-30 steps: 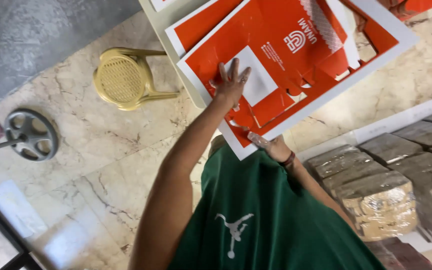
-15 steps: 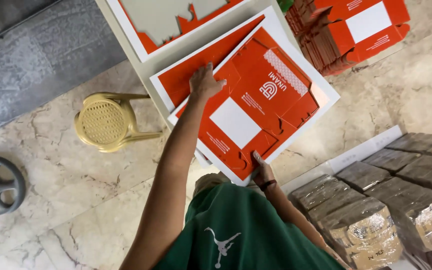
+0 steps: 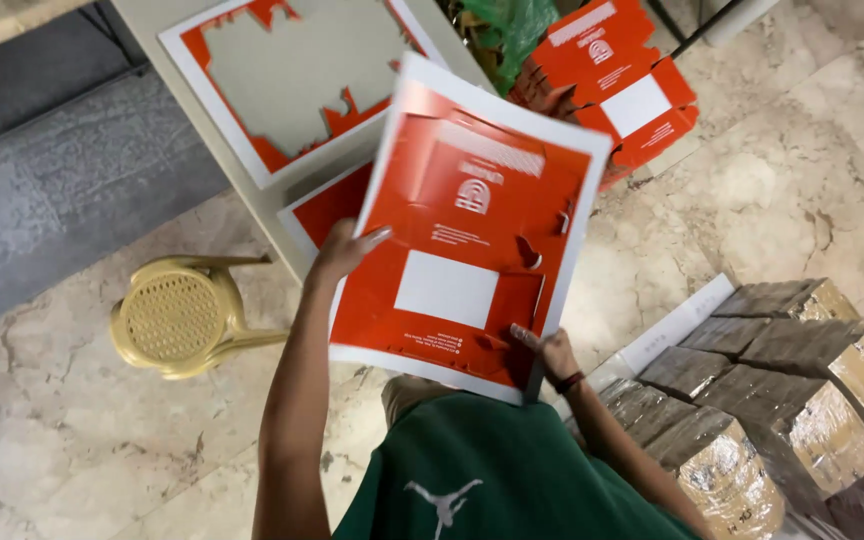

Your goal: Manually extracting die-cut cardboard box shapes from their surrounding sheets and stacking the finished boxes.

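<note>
Both arms reach forward from the body, away from the green shirt point(image 3: 482, 470). The left arm point(image 3: 292, 400) is bare and runs almost straight ahead, with the elbow low near the shirt's left shoulder and the wrist bent slightly inward. The left hand point(image 3: 344, 250) is raised far ahead of the shirt, its fingers point(image 3: 372, 237) spread and pointing right, thumb side pressed flat. The right arm point(image 3: 622, 450) angles in from the right side of the shirt, forearm bare, a dark band at the wrist. The right hand point(image 3: 548, 350) sits just ahead of the shirt's collar, fingers curled in a pinch, index finger point(image 3: 522, 335) stretched leftward.
</note>
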